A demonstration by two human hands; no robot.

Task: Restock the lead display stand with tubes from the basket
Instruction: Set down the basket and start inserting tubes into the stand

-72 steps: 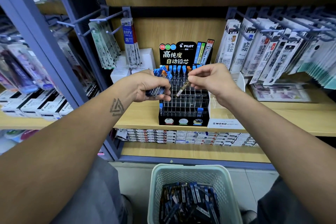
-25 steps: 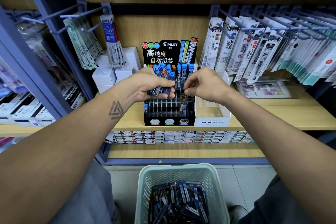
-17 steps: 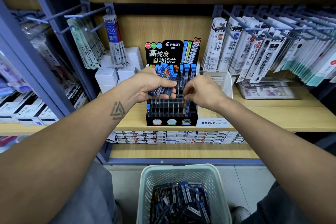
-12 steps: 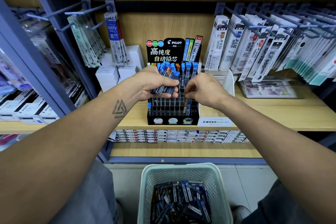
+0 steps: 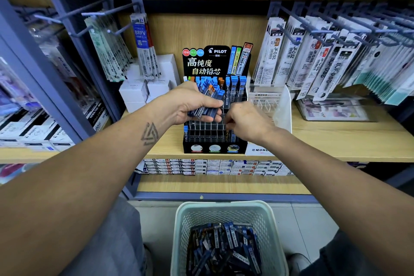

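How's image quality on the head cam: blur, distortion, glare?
Head view: strong wide-angle bowing at the edges; hanging refill packs far right smear with blur; centre is sharp, the display stand sign readable; lighting even, no harsh glare; both hands legible.

Black lead display stand (image 5: pixel 215 149) on shelf (mostly empty slots), blue tubes (image 5: pixel 224 251) heaped in basket (image 5: pixel 183 219)

centre frame: display stand (image 5: pixel 215 141) front rows mostly open slots, reachable from above | back row packed with tubes (image 5: pixel 234 87) | left hand (image 5: pixel 190 104) with its bundle covers upper slots | right: clear box (image 5: pixel 281 105) just beside stand, gap probably tight | above: hanging refill packs (image 5: pixel 313 58) crowd upper right
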